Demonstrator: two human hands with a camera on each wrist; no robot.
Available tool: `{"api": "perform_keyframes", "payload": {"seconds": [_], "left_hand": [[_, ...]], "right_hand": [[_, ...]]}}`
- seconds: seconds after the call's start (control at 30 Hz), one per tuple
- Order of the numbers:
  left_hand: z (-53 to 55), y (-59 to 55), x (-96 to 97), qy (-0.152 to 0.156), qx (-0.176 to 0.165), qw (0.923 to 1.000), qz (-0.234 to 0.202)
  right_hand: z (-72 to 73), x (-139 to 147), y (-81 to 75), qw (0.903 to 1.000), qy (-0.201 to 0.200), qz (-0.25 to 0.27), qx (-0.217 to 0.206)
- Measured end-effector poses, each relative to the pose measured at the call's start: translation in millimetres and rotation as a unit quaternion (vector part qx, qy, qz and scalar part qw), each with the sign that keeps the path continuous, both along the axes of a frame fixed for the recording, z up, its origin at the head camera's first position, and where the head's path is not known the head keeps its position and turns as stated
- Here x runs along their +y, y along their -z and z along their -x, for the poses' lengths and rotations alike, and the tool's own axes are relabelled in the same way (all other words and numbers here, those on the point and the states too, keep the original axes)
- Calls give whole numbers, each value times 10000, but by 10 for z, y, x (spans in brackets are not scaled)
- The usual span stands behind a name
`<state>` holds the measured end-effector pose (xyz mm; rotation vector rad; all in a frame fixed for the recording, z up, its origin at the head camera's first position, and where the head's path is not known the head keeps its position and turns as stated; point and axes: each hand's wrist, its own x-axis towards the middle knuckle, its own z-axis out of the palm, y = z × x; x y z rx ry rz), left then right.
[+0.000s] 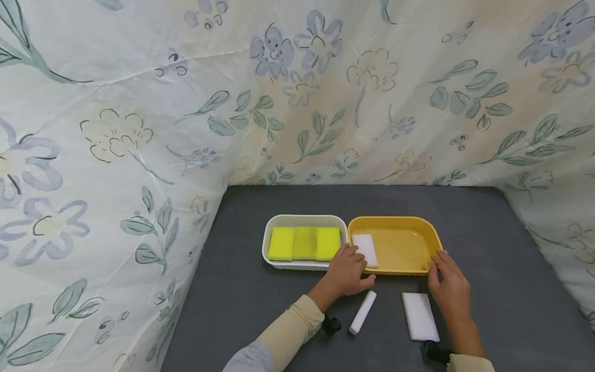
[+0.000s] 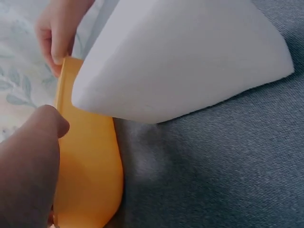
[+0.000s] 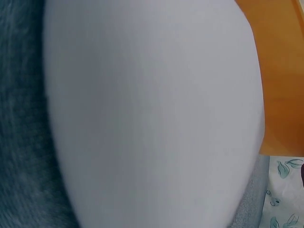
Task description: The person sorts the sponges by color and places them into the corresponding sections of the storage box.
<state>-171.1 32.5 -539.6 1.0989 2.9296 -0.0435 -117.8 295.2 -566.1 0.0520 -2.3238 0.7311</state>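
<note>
A yellow tray point(image 1: 404, 248) is between my two hands. At its left front corner, my left hand point(image 1: 346, 271) grips the rim, fingers over the edge and thumb point(image 2: 50, 121) against the outer wall. The right hand point(image 1: 451, 287) pinches the right front corner between thumb and fingers. Inside the tray, at its left end, lies a white sponge block point(image 1: 366, 250). Two more lie in front: a narrow white block point(image 1: 362, 312) near the left wrist and a wider white block point(image 1: 420, 316) beside the right wrist. White blocks fill much of both wrist views.
A white tray point(image 1: 267, 243) with several yellow sponges point(image 1: 304, 243) stands against the yellow tray's left side. Both trays sit on a dark grey tabletop point(image 1: 251, 310). Flowered cloth point(image 1: 297, 129) hangs behind and along the sides.
</note>
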Motion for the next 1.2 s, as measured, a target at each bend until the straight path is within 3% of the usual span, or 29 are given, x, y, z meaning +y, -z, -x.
{"api": "perform_keyframes", "payload": {"seconds": [0.13,0.33,0.53,0.7,0.8,0.9,1.0,1.1,1.2], "left_hand": [[-13,1,37,-155,-37,9998,130],[-52,-85,106,-458,-317,9973,482],[-85,-88,148,-630,-435,9956,540],[-99,-64,123,-555,-569,9965,276],[-120,-64,71,-435,-649,9966,-245],[-191,-137,23,-30,-699,9935,-897],[-312,-252,-10,793,-597,9886,-1135],[-459,-312,-27,1652,-417,9823,-773],[-595,-302,-51,2139,-397,9758,-213]], "right_hand": [[-5,1,8,9999,-41,7,126],[0,21,20,9998,-117,24,188],[-2,46,49,9998,-136,9,135],[2,67,79,9998,-111,-16,160],[3,62,88,9999,-79,-18,145],[2,56,88,9999,-57,-10,133],[3,54,88,9999,-44,0,113],[5,50,91,10000,-28,2,89],[5,42,92,10000,-6,-5,49]]}}
